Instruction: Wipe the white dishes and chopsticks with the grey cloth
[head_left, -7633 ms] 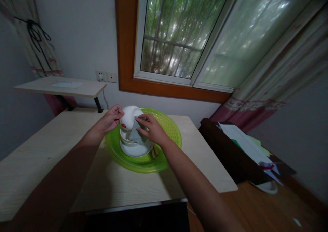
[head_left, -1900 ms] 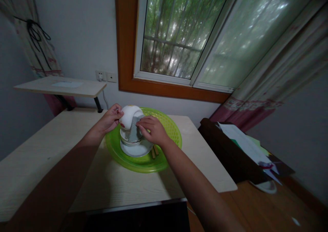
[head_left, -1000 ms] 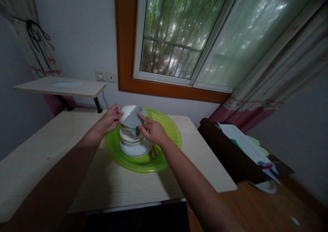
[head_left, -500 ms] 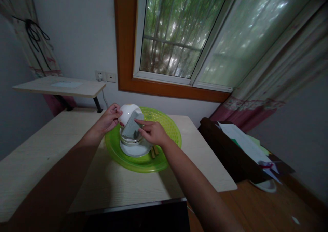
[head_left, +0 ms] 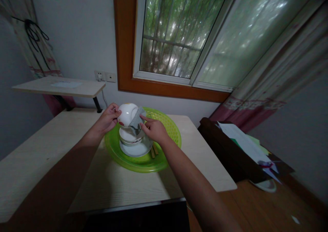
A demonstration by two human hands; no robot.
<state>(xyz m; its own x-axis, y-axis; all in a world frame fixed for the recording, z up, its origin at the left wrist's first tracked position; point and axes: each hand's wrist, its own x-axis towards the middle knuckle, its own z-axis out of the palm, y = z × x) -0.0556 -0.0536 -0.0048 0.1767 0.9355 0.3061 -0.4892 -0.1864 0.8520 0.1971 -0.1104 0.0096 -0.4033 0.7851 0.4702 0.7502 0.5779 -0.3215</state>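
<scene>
My left hand pinches the rim of a small white bowl with a red mark, held tilted above a stack of white dishes. My right hand presses a grey cloth against the bowl's right side, fingers closed on the cloth. The dishes sit inside a round green plastic basin on a light wooden table. Brown chopsticks lie in the basin beside the plate.
A small wall shelf with a paper on it hangs at the left behind the table. To the right stands a dark cabinet with papers on top. A window and curtains fill the wall behind.
The cloth has slid from the bowl's front to its right side, and the bowl has turned a little in my left hand. The dishes and basin have stayed put.
</scene>
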